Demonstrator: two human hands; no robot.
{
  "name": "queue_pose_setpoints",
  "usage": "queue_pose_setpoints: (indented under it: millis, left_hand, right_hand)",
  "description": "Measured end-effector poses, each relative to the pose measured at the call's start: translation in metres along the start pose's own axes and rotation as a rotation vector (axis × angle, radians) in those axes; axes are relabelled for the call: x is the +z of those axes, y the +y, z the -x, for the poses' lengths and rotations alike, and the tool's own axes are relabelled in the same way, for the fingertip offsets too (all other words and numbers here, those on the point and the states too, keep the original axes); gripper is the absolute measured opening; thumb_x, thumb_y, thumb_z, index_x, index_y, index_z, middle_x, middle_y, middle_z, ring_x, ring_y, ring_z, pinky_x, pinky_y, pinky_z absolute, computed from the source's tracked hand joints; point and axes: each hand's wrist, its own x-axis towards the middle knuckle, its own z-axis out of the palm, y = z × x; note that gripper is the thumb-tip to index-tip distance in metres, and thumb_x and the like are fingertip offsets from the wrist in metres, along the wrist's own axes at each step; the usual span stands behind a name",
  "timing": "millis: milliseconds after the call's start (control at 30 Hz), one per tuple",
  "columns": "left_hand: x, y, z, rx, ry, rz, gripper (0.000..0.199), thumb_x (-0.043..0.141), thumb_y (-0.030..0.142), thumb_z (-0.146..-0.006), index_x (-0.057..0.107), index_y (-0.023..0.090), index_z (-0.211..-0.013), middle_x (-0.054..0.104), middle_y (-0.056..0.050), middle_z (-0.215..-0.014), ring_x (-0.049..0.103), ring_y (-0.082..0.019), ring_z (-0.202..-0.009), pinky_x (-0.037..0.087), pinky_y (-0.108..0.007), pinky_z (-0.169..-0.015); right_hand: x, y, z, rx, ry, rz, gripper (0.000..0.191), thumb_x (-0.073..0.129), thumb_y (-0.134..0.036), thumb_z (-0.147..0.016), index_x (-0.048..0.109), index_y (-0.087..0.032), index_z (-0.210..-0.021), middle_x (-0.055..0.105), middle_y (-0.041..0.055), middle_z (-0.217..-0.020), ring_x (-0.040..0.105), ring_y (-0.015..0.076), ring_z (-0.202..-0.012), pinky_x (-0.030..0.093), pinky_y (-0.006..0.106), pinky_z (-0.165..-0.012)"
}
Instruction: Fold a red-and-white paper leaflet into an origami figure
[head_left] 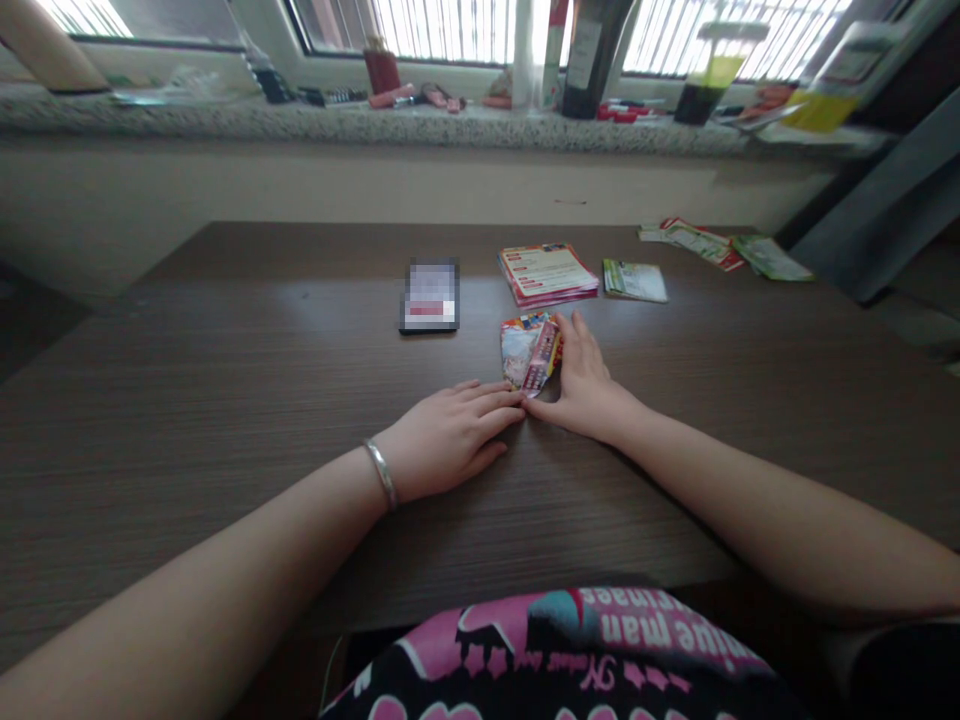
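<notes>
On the table in front of me lies a small colourful printed paper, its right side folded over at a slant. My left hand, with a silver bangle at the wrist, rests flat with fingers stretched out; its fingertips touch the paper's near edge. Around the paper's right side curves my right hand, thumb at the near corner and fingers at the far right, holding the folded part. Whatever lies under the fold is hidden.
Beyond the paper are a stack of printed cards, a smaller green-white stack and a phone with a blurred screen. Several packets lie at the table's far right. Bottles and small items stand on the stone windowsill.
</notes>
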Motion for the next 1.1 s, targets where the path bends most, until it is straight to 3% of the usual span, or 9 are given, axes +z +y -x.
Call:
queue_pose_setpoints:
  millis: [167, 333, 667, 1100]
  left_hand:
    - [0.002, -0.001, -0.001, 0.005, 0.015, 0.0, 0.035, 0.05, 0.029, -0.092, 0.056, 0.018, -0.125, 0.048, -0.008, -0.143, 0.045, -0.024, -0.132, 0.036, -0.044, -0.112]
    - [0.002, -0.002, -0.001, 0.008, 0.023, 0.004, 0.034, 0.051, 0.029, -0.092, 0.057, 0.017, -0.123, 0.049, -0.009, -0.143, 0.046, -0.025, -0.131, 0.037, -0.044, -0.111]
    - [0.002, -0.002, -0.001, 0.012, 0.024, 0.002, 0.035, 0.051, 0.027, -0.092, 0.056, 0.017, -0.125, 0.049, -0.009, -0.142, 0.047, -0.026, -0.129, 0.038, -0.045, -0.111]
    - [0.003, -0.002, 0.002, 0.026, 0.046, 0.037, 0.035, 0.05, 0.026, -0.093, 0.055, 0.019, -0.126, 0.049, -0.008, -0.142, 0.045, -0.024, -0.131, 0.035, -0.044, -0.113]
  right_hand:
    - [-0.002, -0.005, 0.0, 0.043, -0.013, 0.031, 0.12, 0.07, -0.055, -0.063, 0.0, -0.01, -0.15, -0.004, 0.023, -0.157, 0.001, 0.0391, -0.146, 0.014, 0.052, -0.117]
    - [0.0, -0.002, -0.001, -0.006, -0.002, 0.051, 0.119, 0.069, -0.055, -0.063, 0.0, -0.012, -0.15, -0.004, 0.0225, -0.158, 0.002, 0.0389, -0.146, 0.014, 0.054, -0.116]
    - [0.004, 0.011, -0.006, -0.03, 0.009, 0.068, 0.117, 0.06, -0.066, -0.068, -0.002, -0.01, -0.15, 0.002, 0.0208, -0.158, 0.0, 0.0361, -0.146, 0.012, 0.054, -0.118]
    - [-0.004, 0.026, -0.017, 0.035, 0.0, 0.064, 0.115, 0.065, -0.06, -0.065, 0.006, -0.011, -0.15, 0.018, 0.0217, -0.155, 0.015, 0.0387, -0.144, 0.013, 0.057, -0.116]
